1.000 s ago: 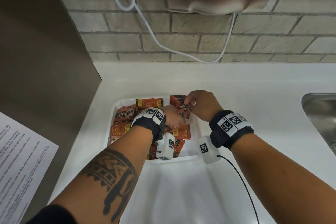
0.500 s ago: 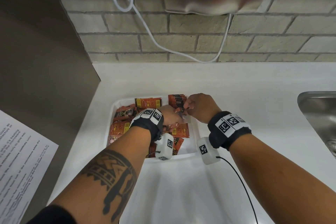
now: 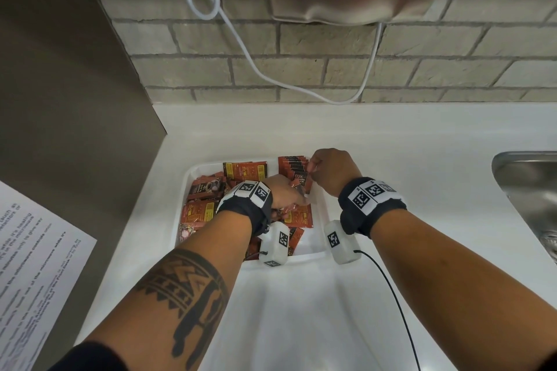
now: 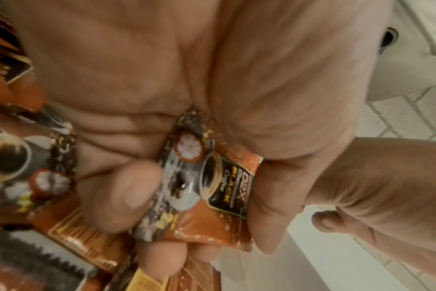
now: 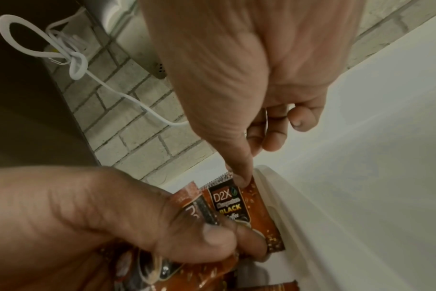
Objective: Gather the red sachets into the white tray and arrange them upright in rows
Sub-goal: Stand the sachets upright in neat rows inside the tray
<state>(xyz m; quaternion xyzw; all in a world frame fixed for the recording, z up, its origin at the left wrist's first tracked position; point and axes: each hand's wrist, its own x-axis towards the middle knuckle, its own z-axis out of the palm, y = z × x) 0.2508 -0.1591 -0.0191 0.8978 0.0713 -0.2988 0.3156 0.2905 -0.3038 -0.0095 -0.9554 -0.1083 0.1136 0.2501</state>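
A white tray (image 3: 313, 256) holds red coffee sachets. Several lie loose and flat on its left side (image 3: 200, 211). At the back right corner a row of upright sachets (image 3: 291, 163) leans against the tray wall (image 5: 286, 206). My left hand (image 3: 297, 194) grips a sachet (image 4: 212, 187) between thumb and fingers, just in front of that row. My right hand (image 3: 313, 170) is over the row's right end. Its thumb tip (image 5: 242, 180) is on the top edge of the front upright sachet (image 5: 239, 204), and its other fingers are curled behind.
A steel sink (image 3: 530, 190) is at the right edge of the white counter. A printed sheet (image 3: 36, 265) hangs on the grey panel at the left. A white cable (image 3: 250, 63) droops along the brick wall. A black wire (image 3: 391, 289) trails from my right wrist.
Both hands stay at the upright row in the tray's back right corner. Only small finger shifts show, and the view has moved slightly.
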